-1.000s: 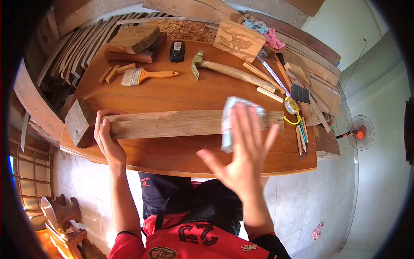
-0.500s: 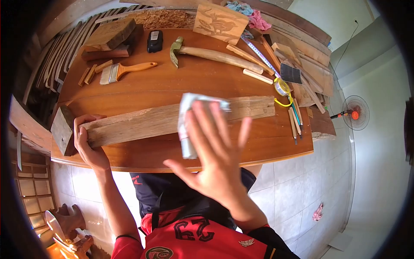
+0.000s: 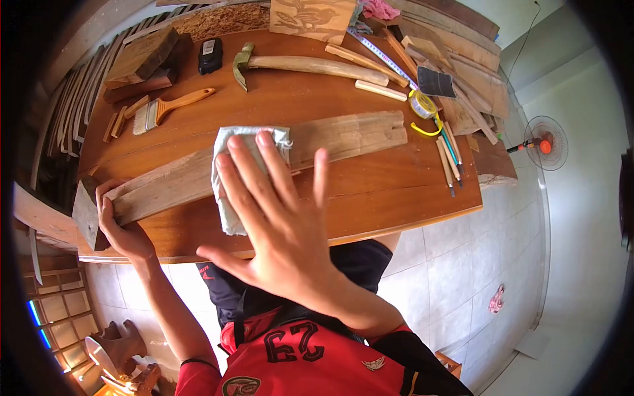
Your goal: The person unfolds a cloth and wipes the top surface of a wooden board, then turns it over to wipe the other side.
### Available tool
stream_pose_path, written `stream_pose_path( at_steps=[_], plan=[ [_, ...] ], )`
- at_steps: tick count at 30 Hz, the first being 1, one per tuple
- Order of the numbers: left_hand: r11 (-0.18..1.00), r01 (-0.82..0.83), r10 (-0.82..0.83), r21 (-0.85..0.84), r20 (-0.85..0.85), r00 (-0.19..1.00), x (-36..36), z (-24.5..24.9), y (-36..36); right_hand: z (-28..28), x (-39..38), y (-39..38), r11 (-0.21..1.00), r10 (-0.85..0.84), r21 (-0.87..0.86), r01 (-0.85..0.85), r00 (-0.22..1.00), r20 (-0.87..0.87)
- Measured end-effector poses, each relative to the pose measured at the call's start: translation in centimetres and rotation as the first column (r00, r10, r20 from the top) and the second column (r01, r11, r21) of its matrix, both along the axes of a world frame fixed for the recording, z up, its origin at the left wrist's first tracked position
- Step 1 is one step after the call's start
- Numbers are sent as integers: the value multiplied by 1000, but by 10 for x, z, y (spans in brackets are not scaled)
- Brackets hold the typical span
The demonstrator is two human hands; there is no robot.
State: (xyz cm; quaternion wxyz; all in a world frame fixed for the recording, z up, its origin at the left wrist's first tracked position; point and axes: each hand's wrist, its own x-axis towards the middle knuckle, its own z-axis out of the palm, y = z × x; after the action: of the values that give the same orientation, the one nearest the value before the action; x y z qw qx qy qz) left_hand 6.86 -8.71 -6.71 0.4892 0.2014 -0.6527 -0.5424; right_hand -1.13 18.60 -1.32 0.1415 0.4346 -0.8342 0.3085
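Observation:
A long rough wooden plank lies across the round wooden table. My left hand grips the plank's left end near the table edge. My right hand lies flat, fingers spread, pressing a pale cloth onto the middle of the plank. The cloth hangs over the plank's near edge.
Behind the plank lie a paintbrush, a hammer, a black box, wood blocks, a carved bird panel, a tape measure, pencils and sticks. A fan stands on the tiled floor at right.
My right hand has slid the cloth leftward along the plank, from near its right end to its middle. My left hand still holds the left end.

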Motion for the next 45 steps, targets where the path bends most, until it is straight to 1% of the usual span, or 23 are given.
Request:
stream_pose_path(
  at_steps=[3,5,7,10,11,14,15,17,18,19,21,22,23,25,26,27,28,29,31,33,37,39,45],
  plan=[
    [1000,-15,15,-10,17,1000,-3,3,-5,3,-27,29,992,-124,25,127,987,-104],
    [999,-27,28,-19,35,999,-4,1,-9,3,-53,58,950,-311,-14,313,936,-168],
    [998,-43,44,-40,24,999,-7,2,-7,-4,-79,88,925,-370,-10,380,894,-253],
    [996,-25,30,-81,67,997,-7,3,-7,-4,-83,85,909,-412,-46,415,876,-250],
    [996,-74,76,-53,35,997,-12,6,-1,-5,-79,76,916,-399,-56,398,883,-249],
    [995,-66,70,-76,50,996,-14,6,-4,-1,-57,39,947,-319,-55,315,918,-235],
    [998,-45,48,-53,52,997,-13,7,-4,1,-44,21,968,-252,-55,246,946,-202],
    [990,-59,72,-128,97,993,-13,14,1,1,-21,-15,993,-101,-74,89,981,-165],
    [983,-159,164,-92,57,985,-13,-5,-11,3,-9,-31,997,-2,-78,-9,991,-136],
    [982,-131,142,-139,66,988,-12,2,-6,1,2,-48,989,95,-100,-107,988,-118],
    [1000,8,-8,5,112,994,-6,20,6,0,22,-77,970,208,-107,-217,973,-97],
    [886,-74,141,-457,114,983,-4,-1,0,-3,30,-89,964,239,-91,-249,964,-116],
    [559,-239,350,-794,-35,936,-2,-23,-7,-4,35,-99,958,266,-72,-278,954,-134],
    [397,-232,534,-888,18,845,-4,-5,20,-1,36,-105,953,290,-45,-300,944,-155],
    [503,-230,513,-833,73,855,-1,-20,9,-2,32,-104,947,304,-53,-316,940,-157],
    [482,-238,471,-844,20,882,4,-36,-21,-3,26,-101,941,321,-57,-333,934,-160],
    [832,-134,261,-539,166,951,3,-16,-17,-3,19,-94,942,318,-53,-332,931,-177],
    [993,28,-4,-117,204,979,4,6,-13,-1,12,-81,950,300,-32,-310,937,-179],
    [989,-13,41,-145,192,980,-3,22,4,7,-10,-45,975,219,22,-219,955,-202],
    [980,-37,70,-198,165,984,-6,25,10,7,-36,-6,997,46,66,-29,962,-269],
    [977,-36,70,-209,158,985,-8,27,14,6,-81,65,951,-271,48,304,902,-335],
    [982,-44,70,-186,137,988,-9,26,15,4,-98,85,930,-328,48,365,881,-342],
    [992,-77,84,-97,73,994,-13,23,19,0,-91,71,931,-345,2,365,882,-323]
  ],
)
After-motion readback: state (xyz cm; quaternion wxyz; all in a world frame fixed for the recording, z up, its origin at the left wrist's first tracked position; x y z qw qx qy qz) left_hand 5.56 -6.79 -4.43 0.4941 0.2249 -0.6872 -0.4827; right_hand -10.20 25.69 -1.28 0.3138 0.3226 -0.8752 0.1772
